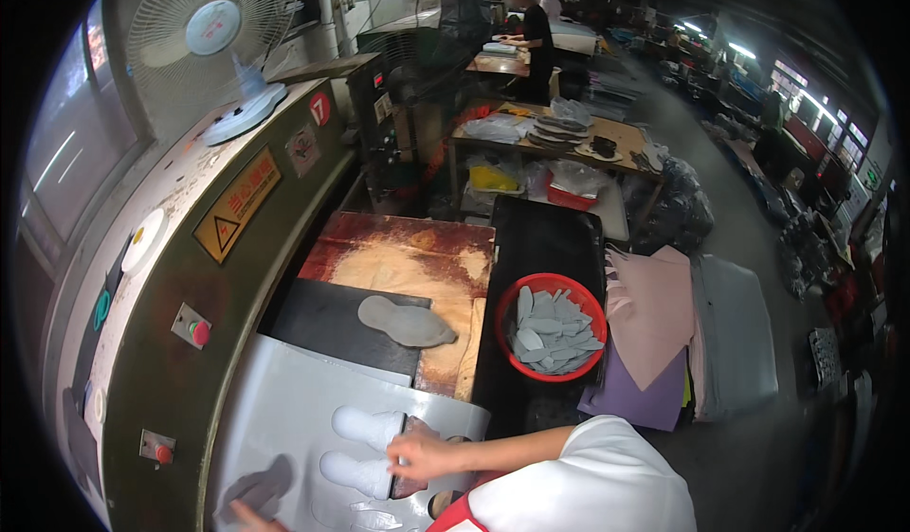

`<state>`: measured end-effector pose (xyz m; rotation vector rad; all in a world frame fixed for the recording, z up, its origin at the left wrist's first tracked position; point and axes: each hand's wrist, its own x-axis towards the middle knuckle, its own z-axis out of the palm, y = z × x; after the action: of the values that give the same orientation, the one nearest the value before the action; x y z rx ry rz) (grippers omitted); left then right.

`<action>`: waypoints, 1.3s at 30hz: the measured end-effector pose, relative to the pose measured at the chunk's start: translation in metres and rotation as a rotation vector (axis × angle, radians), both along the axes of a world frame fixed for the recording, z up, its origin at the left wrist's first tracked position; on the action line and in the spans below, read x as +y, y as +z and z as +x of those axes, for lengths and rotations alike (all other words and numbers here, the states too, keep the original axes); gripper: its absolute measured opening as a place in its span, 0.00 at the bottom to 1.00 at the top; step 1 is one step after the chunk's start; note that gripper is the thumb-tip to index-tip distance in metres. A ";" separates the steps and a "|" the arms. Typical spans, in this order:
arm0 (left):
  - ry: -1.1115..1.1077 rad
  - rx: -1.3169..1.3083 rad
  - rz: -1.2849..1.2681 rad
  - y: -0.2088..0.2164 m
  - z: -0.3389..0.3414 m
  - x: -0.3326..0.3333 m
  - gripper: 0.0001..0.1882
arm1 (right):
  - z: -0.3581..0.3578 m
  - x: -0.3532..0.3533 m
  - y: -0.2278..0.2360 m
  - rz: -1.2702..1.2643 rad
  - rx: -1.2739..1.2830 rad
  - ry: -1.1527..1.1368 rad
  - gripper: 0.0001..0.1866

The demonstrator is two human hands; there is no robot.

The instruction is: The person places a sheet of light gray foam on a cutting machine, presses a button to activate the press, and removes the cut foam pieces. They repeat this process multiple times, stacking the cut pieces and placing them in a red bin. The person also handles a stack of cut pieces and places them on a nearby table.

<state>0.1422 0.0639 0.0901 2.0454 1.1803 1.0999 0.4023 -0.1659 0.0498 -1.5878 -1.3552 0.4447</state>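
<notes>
My right hand (422,456) reaches in from the right over a grey sheet (294,390), its fingers bent and closed at the edge of two sole-shaped areas. Those areas are white at one end (365,427) and reddish brown at the other; whether they are pieces or cut-outs is unclear. What the fingertips hold, if anything, is hidden. At the lower edge, my left hand (251,520) is partly cut off, its fingers closed on a blurred grey sole-shaped piece (261,486). Farther up, another grey sole-shaped piece (408,322) lies across a black sheet (332,319) and the worn wooden board (408,243).
A green machine (171,342) with red buttons runs along the left, a fan (213,30) on top. Right of the board, a red basin (597,319) of grey offcuts stands on a black surface (488,248). Pink sheets (654,309) lie beyond. Another person (536,39) stands farther back.
</notes>
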 end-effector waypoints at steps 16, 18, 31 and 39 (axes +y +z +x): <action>-0.779 0.466 0.107 -0.041 -0.006 -0.156 0.42 | -0.049 0.042 -0.032 -0.745 1.149 0.613 0.36; -0.688 0.378 0.078 -0.039 0.002 -0.161 0.33 | -0.053 0.038 -0.025 -0.667 1.057 0.507 0.36; 0.248 -0.355 0.114 0.046 -0.083 -0.064 0.11 | -0.051 0.002 0.016 -0.299 0.371 0.292 0.08; -0.581 0.500 0.170 -0.029 -0.084 -0.173 0.32 | -0.113 0.029 -0.012 -1.078 0.690 0.674 0.35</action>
<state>0.0577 -0.1094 0.0607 2.6522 0.6180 0.4291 0.2896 -0.1367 0.0381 -1.4214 -1.0727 2.1878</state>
